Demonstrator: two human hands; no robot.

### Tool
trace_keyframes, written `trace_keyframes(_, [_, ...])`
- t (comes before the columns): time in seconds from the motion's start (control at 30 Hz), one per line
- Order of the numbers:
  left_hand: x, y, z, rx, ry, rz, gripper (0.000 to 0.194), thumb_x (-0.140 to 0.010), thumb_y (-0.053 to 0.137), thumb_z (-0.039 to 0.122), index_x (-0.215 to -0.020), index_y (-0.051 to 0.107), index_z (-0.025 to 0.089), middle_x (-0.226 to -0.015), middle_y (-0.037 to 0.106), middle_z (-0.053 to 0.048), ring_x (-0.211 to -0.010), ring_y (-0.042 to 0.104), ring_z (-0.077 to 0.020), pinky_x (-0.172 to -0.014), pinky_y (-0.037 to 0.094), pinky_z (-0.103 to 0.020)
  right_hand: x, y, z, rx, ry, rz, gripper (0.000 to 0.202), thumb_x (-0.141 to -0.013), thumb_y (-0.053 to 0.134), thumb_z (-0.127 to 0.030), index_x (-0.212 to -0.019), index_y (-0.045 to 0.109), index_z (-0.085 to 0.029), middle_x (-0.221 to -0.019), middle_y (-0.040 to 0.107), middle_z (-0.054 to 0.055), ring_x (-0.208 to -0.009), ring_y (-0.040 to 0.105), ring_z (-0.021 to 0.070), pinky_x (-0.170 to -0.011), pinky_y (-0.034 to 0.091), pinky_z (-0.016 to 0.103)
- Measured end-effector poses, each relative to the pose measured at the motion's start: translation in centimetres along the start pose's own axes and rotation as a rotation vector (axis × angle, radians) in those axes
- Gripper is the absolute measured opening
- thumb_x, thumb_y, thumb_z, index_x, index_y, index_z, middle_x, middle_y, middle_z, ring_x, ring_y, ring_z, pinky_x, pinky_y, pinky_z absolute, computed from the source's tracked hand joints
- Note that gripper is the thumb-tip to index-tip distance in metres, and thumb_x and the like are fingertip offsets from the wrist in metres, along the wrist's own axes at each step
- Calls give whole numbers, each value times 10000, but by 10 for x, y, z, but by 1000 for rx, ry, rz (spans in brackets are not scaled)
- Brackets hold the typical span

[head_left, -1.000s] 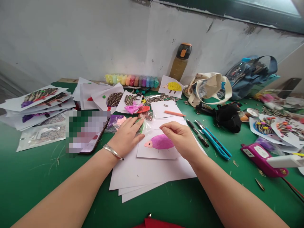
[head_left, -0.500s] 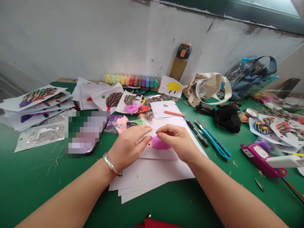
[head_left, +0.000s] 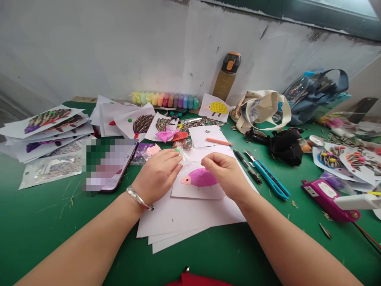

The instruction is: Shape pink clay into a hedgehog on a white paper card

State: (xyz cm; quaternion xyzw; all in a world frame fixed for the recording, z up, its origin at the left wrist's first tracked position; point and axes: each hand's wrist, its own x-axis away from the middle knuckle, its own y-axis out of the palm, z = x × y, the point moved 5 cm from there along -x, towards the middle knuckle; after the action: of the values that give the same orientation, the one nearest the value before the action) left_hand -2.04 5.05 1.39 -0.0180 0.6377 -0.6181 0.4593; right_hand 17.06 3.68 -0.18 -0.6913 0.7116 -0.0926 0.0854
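Observation:
A small white card with a hedgehog (head_left: 203, 177), its body purple and its face pinkish, lies on a stack of white paper (head_left: 193, 222). Left of the card, my left hand (head_left: 157, 172) is held low over packets of coloured clay (head_left: 145, 153), fingers stretched out side by side, partly covering a green bit. Whether its fingertips touch a packet is hidden. Above the card's right end, my right hand (head_left: 226, 174) has thumb and forefinger pinched together and the other fingers curled. Anything in that pinch is too small or hidden to make out.
Sunflower seeds (head_left: 204, 123) are heaped behind an orange pencil-like stick (head_left: 218, 142). A pen (head_left: 247, 167) and blue cutter (head_left: 268, 176) lie right, near a magenta glue gun (head_left: 330, 200). A phone (head_left: 110, 171) and stacked seed pictures (head_left: 47, 123) lie left. A bottle (head_left: 228, 77) stands behind.
My hands have moved apart. The left shifted left and slightly up toward the clay packets; the right moved slightly right. More of the purple hedgehog shows between them.

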Motion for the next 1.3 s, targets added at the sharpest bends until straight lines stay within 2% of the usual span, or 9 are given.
trace_keyframes(0.1, [0, 0, -3, 14, -33, -14, 251, -979, 488, 226, -1086, 708, 173, -1152, 735, -101, -1184, 634, -279, -1085, 491, -494, 1, 5, -1, 159, -116, -16, 60, -830, 653, -250, -794, 696, -228, -842, 681, 1, -800, 607, 174, -740, 472, 311])
trace_keyframes(0.2, [0, -1, -1, 32, -31, 0, 248, -971, 494, 215, -1086, 710, 170, -1147, 733, -100, -1205, 617, -287, -1095, 479, -503, 2, 16, 1, 285, -241, -63, 170, -869, 589, -170, -850, 736, -252, -885, 699, 15, -880, 632, 187, -816, 484, 335])
trace_keyframes(0.3, [0, 0, -1, 48, -38, -15, 259, -974, 479, 209, -1088, 709, 172, -1142, 729, -100, -1201, 612, -290, -1094, 477, -515, 2, 29, 4, 435, -343, -94, 228, -911, 572, -163, -878, 769, -273, -887, 710, 27, -902, 615, 203, -835, 471, 354])
trace_keyframes(0.47, [0, 10, -3, 28, -42, -131, 268, -980, 453, 202, -1023, 714, 164, -1167, 700, -118, -1243, 568, -303, -1121, 432, -551, 2, 47, 9, 637, -457, -124, 156, -885, 664, -201, -875, 802, -274, -926, 716, 44, -919, 547, 239, -859, 431, 397])
trace_keyframes(0.8, [2, 16, -5, 31, -61, -194, 260, -982, 451, 198, -983, 710, 170, -1175, 687, -120, -1244, 547, -305, -1104, 424, -568, 6, 49, 10, 772, -466, -161, 163, -921, 644, -254, -937, 802, -291, -1027, 731, 47, -975, 512, 268, -838, 384, 425])
trace_keyframes(1.0, [3, 18, -8, 75, -79, -193, 256, -952, 473, 143, -1001, 720, 187, -1185, 684, -122, -1242, 554, -301, -1100, 424, -583, 8, 44, 5, 711, -432, -247, 225, -971, 550, -213, -988, 767, -267, -1089, 747, 30, -970, 553, 247, -895, 391, 430])
trace_keyframes(1.1, [3, 18, -9, 74, -74, -199, 264, -953, 467, 143, -1008, 722, 183, -1197, 683, -126, -1254, 541, -311, -1081, 437, -586, 7, 38, 7, 670, -435, -238, 241, -966, 539, -186, -1066, 745, -260, -1103, 747, 32, -977, 571, 248, -900, 403, 426])
trace_keyframes(1.17, [4, 19, -9, 70, -71, -211, 273, -960, 458, 151, -1027, 721, 175, -1212, 679, -130, -1261, 533, -316, -1075, 439, -584, 6, 34, 7, 650, -449, -208, 245, -954, 538, -169, -1065, 743, -242, -1069, 748, 51, -967, 576, 249, -883, 418, 416])
trace_keyframes(1.3, [3, 19, -10, 79, -81, -232, 270, -960, 458, 152, -1011, 721, 184, -1186, 689, -118, -1239, 547, -301, -1082, 434, -570, 4, 32, 5, 654, -432, -148, 217, -934, 549, -168, -872, 747, -232, -876, 733, 55, -874, 577, 234, -810, 427, 379])
